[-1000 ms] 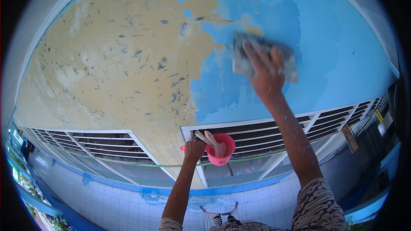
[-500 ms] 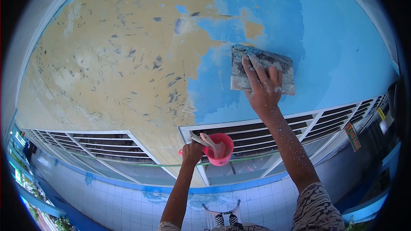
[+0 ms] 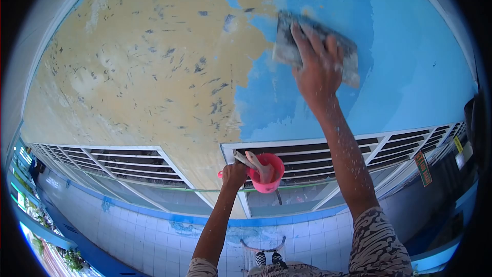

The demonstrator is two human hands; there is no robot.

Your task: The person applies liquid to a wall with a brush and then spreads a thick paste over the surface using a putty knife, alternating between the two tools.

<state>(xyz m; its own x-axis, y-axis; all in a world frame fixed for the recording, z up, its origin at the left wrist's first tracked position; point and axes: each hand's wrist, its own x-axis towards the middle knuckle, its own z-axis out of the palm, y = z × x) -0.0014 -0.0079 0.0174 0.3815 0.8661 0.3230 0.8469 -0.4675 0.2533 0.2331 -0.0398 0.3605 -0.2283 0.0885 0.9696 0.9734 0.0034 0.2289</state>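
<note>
My right hand [image 3: 319, 66] is wrapped over a flat, stained rectangular trowel [image 3: 350, 66], which lies against the blue part of the wall [image 3: 410, 66]. The trowel is slightly blurred. Lower down, my left hand [image 3: 235, 175] grips the handle of a pink cup [image 3: 277, 166] in front of the window louvres. Inside the cup stands a tool with a pale handle [image 3: 265, 170], and a flat grey tool [image 3: 243, 158] sticks out beside my left hand. White specks cover my right forearm.
Bare tan wall [image 3: 128, 72] with dark marks spreads to the left. Louvred windows [image 3: 133, 164] run below it. Far beneath are a tiled floor [image 3: 154, 241], a stand [image 3: 249, 254] under my checkered shoes, a green sign [image 3: 423, 168] at right and a blue railing [image 3: 51, 238].
My right hand and the trowel have moved up the wall and tilted a little. The pink cup and my left hand sit slightly higher in view.
</note>
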